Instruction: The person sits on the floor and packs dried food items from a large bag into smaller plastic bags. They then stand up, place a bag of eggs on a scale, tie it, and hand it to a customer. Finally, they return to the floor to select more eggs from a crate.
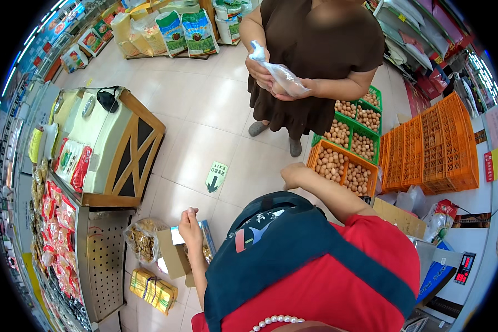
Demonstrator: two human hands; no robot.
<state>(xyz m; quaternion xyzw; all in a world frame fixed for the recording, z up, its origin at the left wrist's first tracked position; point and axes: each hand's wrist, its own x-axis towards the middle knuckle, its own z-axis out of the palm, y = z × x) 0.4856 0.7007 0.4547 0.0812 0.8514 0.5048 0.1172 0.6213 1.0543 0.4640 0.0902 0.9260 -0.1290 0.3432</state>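
Observation:
My left hand (189,224) is raised above an opened cardboard box (172,253) on the floor, its fingers loosely curled with nothing visible in them. My right hand (294,176) is curled beside an orange crate of brown eggs (330,165); its palm is hidden and no object shows in it. I wear a dark apron (269,249) over a red top. Facing me, a person in a brown dress holds a clear plastic bag (284,79) in both hands, with something rounded at its lower part. Green crates of eggs (363,145) adjoin the orange one.
Stacked orange crates (431,153) rise at the right, near a lit digital display (465,267). A wood-framed display stand (124,166) and packaged goods (60,236) are at the left. A bag of dried food (143,245) and a yellow bundle (153,290) lie on the floor.

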